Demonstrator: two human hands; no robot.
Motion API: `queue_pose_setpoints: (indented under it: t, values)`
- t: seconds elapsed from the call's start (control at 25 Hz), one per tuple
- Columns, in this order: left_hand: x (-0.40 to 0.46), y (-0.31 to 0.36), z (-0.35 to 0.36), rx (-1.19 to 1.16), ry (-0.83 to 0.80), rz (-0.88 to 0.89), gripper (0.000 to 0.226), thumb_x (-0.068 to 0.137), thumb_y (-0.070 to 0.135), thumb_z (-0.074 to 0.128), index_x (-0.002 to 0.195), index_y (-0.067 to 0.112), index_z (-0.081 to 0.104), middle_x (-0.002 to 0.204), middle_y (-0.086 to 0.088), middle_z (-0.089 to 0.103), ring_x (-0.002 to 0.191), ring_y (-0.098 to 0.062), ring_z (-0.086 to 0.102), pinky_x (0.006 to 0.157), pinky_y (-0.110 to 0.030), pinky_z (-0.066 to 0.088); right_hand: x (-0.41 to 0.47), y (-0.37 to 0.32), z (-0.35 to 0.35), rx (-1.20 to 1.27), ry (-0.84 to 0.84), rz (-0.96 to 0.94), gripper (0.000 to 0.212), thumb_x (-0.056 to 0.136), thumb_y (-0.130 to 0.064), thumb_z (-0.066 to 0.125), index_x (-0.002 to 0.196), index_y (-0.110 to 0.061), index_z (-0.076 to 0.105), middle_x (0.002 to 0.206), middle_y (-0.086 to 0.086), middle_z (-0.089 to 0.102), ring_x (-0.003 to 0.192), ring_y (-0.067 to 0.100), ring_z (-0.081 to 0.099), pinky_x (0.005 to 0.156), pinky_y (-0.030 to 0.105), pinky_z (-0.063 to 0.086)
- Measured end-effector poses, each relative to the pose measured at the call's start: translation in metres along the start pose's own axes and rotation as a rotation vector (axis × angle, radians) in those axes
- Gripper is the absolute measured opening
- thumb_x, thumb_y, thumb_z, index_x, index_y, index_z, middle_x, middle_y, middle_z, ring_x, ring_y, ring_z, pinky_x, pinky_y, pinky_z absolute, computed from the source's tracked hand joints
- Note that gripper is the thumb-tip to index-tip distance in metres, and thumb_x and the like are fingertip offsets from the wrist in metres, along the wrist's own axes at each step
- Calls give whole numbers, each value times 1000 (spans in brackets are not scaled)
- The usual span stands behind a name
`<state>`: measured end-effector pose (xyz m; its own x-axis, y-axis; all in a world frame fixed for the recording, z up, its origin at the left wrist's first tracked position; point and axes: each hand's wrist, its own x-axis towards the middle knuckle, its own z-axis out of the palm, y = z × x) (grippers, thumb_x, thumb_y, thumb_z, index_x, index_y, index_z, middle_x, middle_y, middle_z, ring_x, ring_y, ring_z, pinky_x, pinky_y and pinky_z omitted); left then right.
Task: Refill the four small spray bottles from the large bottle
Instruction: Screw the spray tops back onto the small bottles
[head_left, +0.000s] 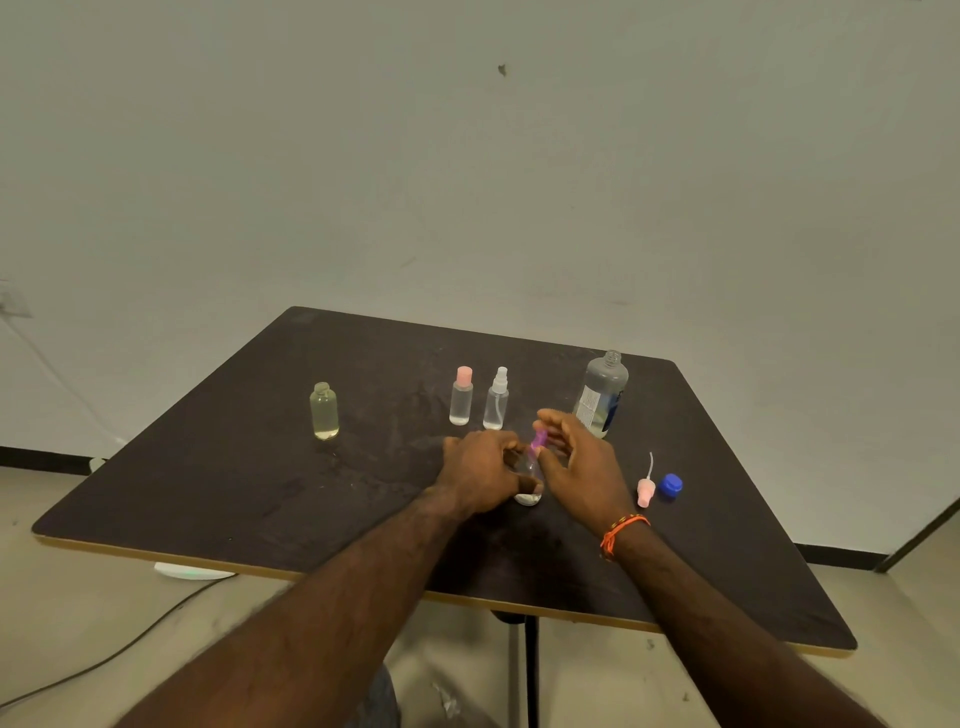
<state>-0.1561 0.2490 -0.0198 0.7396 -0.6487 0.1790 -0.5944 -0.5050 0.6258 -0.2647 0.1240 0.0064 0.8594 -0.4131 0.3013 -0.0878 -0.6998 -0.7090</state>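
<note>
A small clear bottle (529, 483) with a purple spray top (538, 437) stands on the dark table (218, 483). My left hand (480, 475) grips its body, and my right hand (576, 462) has fingers at the purple top. Behind stand a small bottle with a pink cap (461, 396) and one with a white spray top (496, 399). At the left is an uncapped small bottle (324, 411) with yellowish liquid. The large bottle (601, 394) stands open at the back right. A pink spray head (646, 488) and a blue cap (671, 486) lie at the right.
The table's light front edge (363, 581) runs close to me. A cable (104, 660) lies on the floor at the left. A wall outlet (13, 301) sits on the left wall.
</note>
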Motion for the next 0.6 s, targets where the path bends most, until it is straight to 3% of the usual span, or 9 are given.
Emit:
queue_pose_setpoints:
  t: [0.12,0.2,0.32,0.44,0.52,0.6]
  values:
    - [0,0,1,9,-2,-7,33,72,53,86,87,32,66,86,14,68,90,-8,63,92,-40,38,3,0,0,-47,73,4,33,89,-20,74,121,-19,64,107,-7,70,97,3,65,91,34,58]
    - [0,-1,2,4,2,-5,34,72,52,85,78,31,60,79,13,66,84,-8,62,92,-41,41,6,-2,1,-45,79,59,36,84,-28,79,115,-20,63,95,-10,66,86,3,65,84,32,59]
    - [0,0,2,-1,7,-5,32,71,50,82,80,25,65,78,11,69,83,-8,63,95,-44,42,6,-5,1,-46,11,78,62,80,-40,81,131,-21,52,114,-12,60,99,6,60,87,24,52]
    - [0,0,1,5,5,-13,35,71,53,84,91,30,69,85,15,71,90,-6,64,96,-43,40,6,-6,-3,5,-49,7,59,89,-22,73,141,-21,47,132,-9,57,117,5,56,99,24,47]
    - [0,-1,1,23,2,-11,36,70,55,85,88,31,66,85,15,69,89,-7,63,93,-40,39,6,-6,-5,-23,-51,3,48,92,-12,68,137,-20,53,126,-4,65,111,3,61,101,29,52]
    - [0,0,0,36,1,-9,37,71,55,86,78,31,58,79,14,65,84,-7,60,89,-39,38,8,-5,-4,-49,16,58,40,89,-18,74,126,-21,60,107,-6,71,96,1,66,93,32,57]
